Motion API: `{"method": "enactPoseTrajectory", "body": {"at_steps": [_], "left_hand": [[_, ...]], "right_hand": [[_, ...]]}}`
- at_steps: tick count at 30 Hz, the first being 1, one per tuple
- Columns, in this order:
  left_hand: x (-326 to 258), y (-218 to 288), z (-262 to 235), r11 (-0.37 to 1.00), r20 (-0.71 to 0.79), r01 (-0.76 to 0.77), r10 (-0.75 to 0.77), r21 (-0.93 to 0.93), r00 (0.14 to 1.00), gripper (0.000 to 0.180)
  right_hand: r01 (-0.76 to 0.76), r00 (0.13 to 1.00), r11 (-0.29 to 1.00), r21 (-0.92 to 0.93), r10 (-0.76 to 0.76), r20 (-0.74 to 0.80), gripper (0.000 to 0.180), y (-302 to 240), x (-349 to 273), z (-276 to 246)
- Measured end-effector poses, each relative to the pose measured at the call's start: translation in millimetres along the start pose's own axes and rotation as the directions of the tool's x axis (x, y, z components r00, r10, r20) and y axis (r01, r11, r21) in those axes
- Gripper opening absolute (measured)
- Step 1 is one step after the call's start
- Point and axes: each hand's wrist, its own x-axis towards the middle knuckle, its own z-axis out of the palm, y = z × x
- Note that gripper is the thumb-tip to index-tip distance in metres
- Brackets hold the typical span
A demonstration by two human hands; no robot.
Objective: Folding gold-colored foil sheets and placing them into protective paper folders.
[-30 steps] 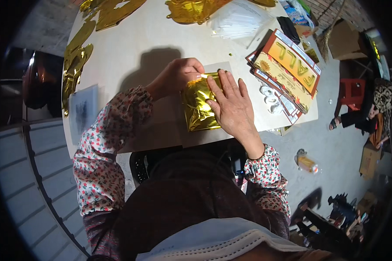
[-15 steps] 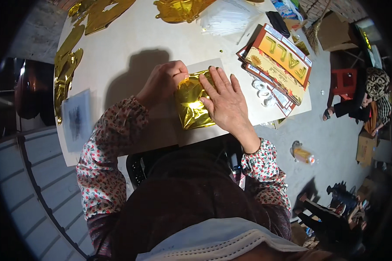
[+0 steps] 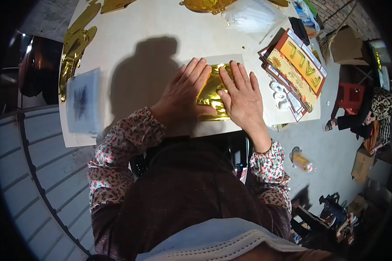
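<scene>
A folded piece of shiny gold foil (image 3: 211, 92) lies flat in front of me, on top of a pale grey sheet (image 3: 225, 58) near the table's front edge. My left hand (image 3: 180, 93) rests palm down over the foil's left side, fingers stretched out and thumb pointing right along its lower part. On the right side, my right hand (image 3: 245, 98) presses flat too, with its fingers slightly spread. Both palms cover much of the foil, so only its middle strip shows. Neither hand grips anything.
Printed orange and brown card packages (image 3: 295, 71) lie stacked to the right. Clear plastic sleeves (image 3: 255, 16) sit at the back, more plastic bags (image 3: 83, 102) at the left. Flat gold foil balloons (image 3: 76, 48) lie along the left edge. Another person (image 3: 381, 104) sits beyond the table.
My left hand has gone from pinching the foil's upper left edge to lying open on its left side. The right hand stays flat on the foil. The view has shifted slightly.
</scene>
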Motion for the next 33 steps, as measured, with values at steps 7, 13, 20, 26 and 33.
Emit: {"method": "enactPoseTrajectory", "body": {"at_steps": [7, 13, 20, 26, 33], "left_hand": [[-5.1, -2.3, 7.4, 0.999, -0.054, -0.005, 0.008, 0.043, 0.999, 0.113], [-2.5, -0.9, 5.5, 0.999, -0.079, -0.028, 0.029, 0.016, 0.996, 0.105], [-6.5, -4.8, 10.6, 0.989, -0.241, -0.113, 0.133, 0.095, 0.961, 0.099], [-17.2, 28.4, 6.3, 0.99, -0.215, -0.062, 0.088, 0.127, 0.973, 0.069], [-21.3, 52.1, 31.8, 0.983, -0.202, -0.182, 0.177, -0.004, 0.963, 0.031]], "right_hand": [[0.004, 1.0, 1.0, -0.027, -0.004, -0.002, 0.056, -1.5, -1.0, 5.4], [0.02, 0.999, 0.996, -0.081, -0.022, -0.026, 0.055, 1.7, -0.1, 10.1], [0.031, 0.998, 0.992, -0.121, -0.038, -0.052, 0.053, 3.7, -0.1, 14.8], [-0.019, 1.0, 0.999, -0.03, 0.018, -0.016, 0.056, 14.8, -5.8, 20.9], [0.028, 0.994, 0.997, 0.076, -0.02, -0.105, 0.055, 27.5, -11.4, 34.4]]}}
